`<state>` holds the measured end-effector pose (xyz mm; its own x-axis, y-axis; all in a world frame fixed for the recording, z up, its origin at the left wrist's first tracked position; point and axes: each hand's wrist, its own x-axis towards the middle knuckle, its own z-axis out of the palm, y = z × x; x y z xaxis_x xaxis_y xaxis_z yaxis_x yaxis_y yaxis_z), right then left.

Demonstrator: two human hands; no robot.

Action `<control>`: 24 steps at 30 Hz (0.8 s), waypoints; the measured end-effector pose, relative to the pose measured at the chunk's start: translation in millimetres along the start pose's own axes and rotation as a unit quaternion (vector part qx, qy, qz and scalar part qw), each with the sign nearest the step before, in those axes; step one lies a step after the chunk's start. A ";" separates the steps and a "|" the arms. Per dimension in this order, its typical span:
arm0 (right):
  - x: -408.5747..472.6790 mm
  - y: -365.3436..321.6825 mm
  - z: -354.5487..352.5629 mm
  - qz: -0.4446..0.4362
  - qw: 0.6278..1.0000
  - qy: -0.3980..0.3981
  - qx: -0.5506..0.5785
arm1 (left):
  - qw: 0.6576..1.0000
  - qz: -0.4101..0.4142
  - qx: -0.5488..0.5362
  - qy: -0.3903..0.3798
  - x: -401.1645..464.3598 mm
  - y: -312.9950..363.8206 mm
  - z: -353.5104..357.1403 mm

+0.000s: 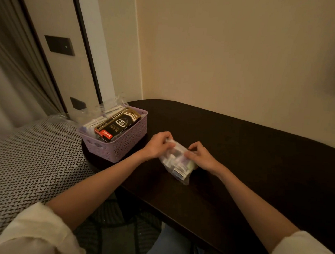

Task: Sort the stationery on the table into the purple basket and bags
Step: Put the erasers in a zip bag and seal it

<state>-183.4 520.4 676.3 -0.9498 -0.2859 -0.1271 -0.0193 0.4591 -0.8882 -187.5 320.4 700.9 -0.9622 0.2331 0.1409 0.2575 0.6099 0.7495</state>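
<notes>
Both hands, left hand and right hand, pinched a clear bag; the box in the purple basket read "0.5 mm" and "B-009".

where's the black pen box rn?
Head view, left of centre: the black box lies in the purple basket at the table's left end, left of both hands, beside clear packets.

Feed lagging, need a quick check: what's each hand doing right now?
Left hand: grips the far end of the clear bag of small stationery on the table.
Right hand: fingers pinch the same bag's top.
</notes>
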 end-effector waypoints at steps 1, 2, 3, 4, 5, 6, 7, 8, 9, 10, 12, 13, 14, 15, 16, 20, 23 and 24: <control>-2.2 -1.1 -0.2 0.023 0.999 -0.013 0.039 | 1.000 0.010 0.005 0.015 -1.0 1.5 -2.4; -4.3 -3.5 0.3 0.041 0.996 -0.026 0.078 | 0.999 0.021 0.009 0.032 -2.3 3.3 -4.9; -4.3 -5.4 1.5 0.051 0.991 -0.038 0.120 | 0.998 0.030 0.012 0.050 -3.2 4.7 -7.5; -3.7 -7.6 2.8 0.057 0.983 -0.046 0.170 | 0.997 0.038 0.013 0.069 -4.3 7.0 -10.1; -1.6 -9.9 5.0 0.065 0.971 -0.047 0.226 | 0.995 0.045 0.011 0.091 -4.7 8.6 -12.3; -0.6 -14.1 7.6 0.073 0.955 -0.045 0.285 | 0.992 0.050 0.008 0.113 -5.0 10.8 -14.3; 2.1 -18.3 10.5 0.081 0.937 -0.044 0.337 | 0.989 0.056 0.001 0.134 -4.6 12.8 -16.7; 4.3 -23.3 13.6 0.088 0.919 -0.050 0.382 | 0.986 0.059 -0.007 0.153 -3.9 15.3 -19.5; 6.3 -29.7 16.6 0.090 0.901 -0.063 0.420 | 0.983 0.062 -0.012 0.171 -2.6 17.8 -22.7; 7.9 -37.0 18.7 0.088 0.882 -0.079 0.456 | 0.980 0.064 -0.015 0.186 -1.2 21.3 -26.8; 11.3 -52.0 20.9 0.099 0.855 -0.096 0.501 | 0.976 0.067 -0.012 0.206 4.5 24.8 -37.2; 13.2 -58.2 21.0 0.108 0.852 -0.100 0.502 | 0.976 0.067 -0.008 0.209 8.1 25.5 -43.2; 14.8 -63.1 20.8 0.109 0.856 -0.107 0.493 | 0.976 0.066 -0.002 0.207 10.4 27.0 -48.5; 19.6 -68.4 21.2 0.103 0.867 -0.110 0.474 | 0.976 0.064 0.008 0.208 14.0 26.5 -55.3; 21.7 -72.9 20.3 0.096 0.877 -0.112 0.458 | 0.976 0.064 0.020 0.208 16.7 26.5 -60.1; 39.4 -100.8 13.3 0.064 0.914 -0.110 0.385 | 0.972 0.052 0.083 0.213 32.8 30.7 -89.3; 59.8 -129.0 4.3 0.039 0.941 -0.101 0.322 | 0.970 0.037 0.104 0.217 56.2 32.1 -119.1; 64.1 -137.1 1.6 0.035 0.949 -0.099 0.299 | 0.971 0.028 0.101 0.216 61.7 33.3 -126.8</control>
<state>-241.1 437.8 789.3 -0.8637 -0.4521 -0.2229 0.2781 -0.0585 -0.9588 -249.6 259.0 816.6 -0.8823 -0.0416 0.4688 0.2816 0.7515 0.5966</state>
